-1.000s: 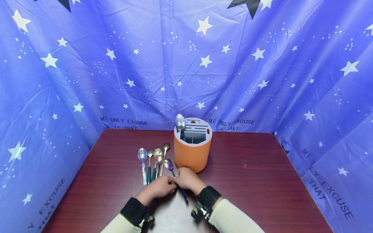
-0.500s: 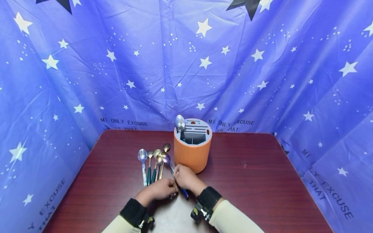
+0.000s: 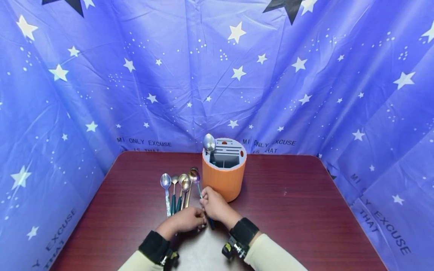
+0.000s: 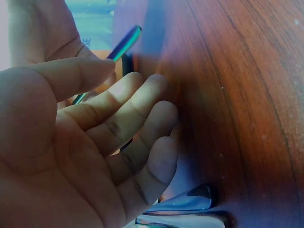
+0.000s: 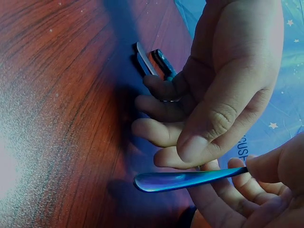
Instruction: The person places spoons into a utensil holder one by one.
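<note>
My right hand [image 3: 217, 204] pinches an iridescent purple-blue spoon [image 3: 194, 175] by its handle, just in front of the orange utensil holder [image 3: 223, 182]. The spoon's bowl points away from me, and its flared handle end [image 5: 164, 181] juts toward me in the right wrist view. Close beside it, my left hand [image 3: 186, 219] has loosely bent fingers and holds nothing; its palm [image 4: 71, 156] shows in the left wrist view. Left of the spoon lie several more spoons [image 3: 166, 181], some with green handles, their near ends partly behind my left hand.
One silver spoon [image 3: 209, 142] stands bowl-up in the left part of the holder, which has a grey slotted top [image 3: 230, 146]. Everything stands on a dark red wooden table [image 3: 288, 210]. A blue star-printed curtain [image 3: 217, 75] surrounds the table's back and sides.
My right hand has lifted slightly and moved forward with the spoon. The spoon's bowl first swung left over the other spoons, then rose and turned back right. My left hand has barely moved.
</note>
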`<state>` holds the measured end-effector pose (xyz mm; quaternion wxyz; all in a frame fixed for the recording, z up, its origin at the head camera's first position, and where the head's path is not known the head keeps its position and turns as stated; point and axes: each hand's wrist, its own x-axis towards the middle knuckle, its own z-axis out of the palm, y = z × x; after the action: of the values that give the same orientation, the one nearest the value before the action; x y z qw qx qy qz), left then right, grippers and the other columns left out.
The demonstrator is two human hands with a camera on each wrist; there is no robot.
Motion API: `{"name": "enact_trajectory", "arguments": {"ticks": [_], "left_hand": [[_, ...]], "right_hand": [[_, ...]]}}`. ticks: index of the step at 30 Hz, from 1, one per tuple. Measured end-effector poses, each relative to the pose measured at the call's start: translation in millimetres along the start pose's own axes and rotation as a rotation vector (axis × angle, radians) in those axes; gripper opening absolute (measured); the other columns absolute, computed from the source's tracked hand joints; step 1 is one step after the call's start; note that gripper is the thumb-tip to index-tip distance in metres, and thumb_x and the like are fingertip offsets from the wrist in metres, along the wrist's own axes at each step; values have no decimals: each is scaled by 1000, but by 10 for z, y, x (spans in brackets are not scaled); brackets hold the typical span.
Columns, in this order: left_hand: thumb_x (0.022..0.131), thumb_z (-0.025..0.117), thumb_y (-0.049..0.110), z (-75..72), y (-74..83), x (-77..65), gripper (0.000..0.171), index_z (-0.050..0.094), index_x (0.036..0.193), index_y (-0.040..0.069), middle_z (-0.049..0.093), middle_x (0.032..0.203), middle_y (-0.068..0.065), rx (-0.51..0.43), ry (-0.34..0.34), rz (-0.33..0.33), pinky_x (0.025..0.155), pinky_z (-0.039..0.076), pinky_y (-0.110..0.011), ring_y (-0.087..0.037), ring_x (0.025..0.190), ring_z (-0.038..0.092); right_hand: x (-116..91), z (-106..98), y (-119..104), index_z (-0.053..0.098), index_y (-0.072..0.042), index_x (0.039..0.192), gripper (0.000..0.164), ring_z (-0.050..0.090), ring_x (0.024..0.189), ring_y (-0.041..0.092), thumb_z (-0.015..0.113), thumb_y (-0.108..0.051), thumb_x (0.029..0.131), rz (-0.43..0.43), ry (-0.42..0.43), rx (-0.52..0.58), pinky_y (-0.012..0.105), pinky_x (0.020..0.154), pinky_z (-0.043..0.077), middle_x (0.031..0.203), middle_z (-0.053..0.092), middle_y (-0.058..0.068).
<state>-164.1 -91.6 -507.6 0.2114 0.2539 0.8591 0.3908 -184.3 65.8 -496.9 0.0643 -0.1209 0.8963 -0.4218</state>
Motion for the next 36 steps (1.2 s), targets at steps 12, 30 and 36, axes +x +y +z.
{"name": "enact_trajectory", "arguments": {"ticks": [12,30,36], "left_hand": [[98,64,27,-31,-16,29,26,66,78,10,63,69,2,35,16,-5,57,43,-27,-7,59,51],[95,66,24,-38,9,86,19,62,79,14,57,68,9,63,66,1,58,42,-28,-8,60,50],[96,66,22,-41,23,100,19,64,78,14,58,67,8,66,55,15,56,42,-27,-6,58,49]], "right_hand": [[-35,-60,-69,51,-9,98,13,59,83,12,64,-9,98,-63,53,34,29,78,48,89,62,0],[-80,-206,-183,52,-9,100,7,70,91,11,57,-9,95,-65,23,248,27,75,50,99,74,2],[-93,-248,-237,54,-10,99,10,64,77,7,63,-15,97,-68,60,301,24,69,50,90,68,0]]}}
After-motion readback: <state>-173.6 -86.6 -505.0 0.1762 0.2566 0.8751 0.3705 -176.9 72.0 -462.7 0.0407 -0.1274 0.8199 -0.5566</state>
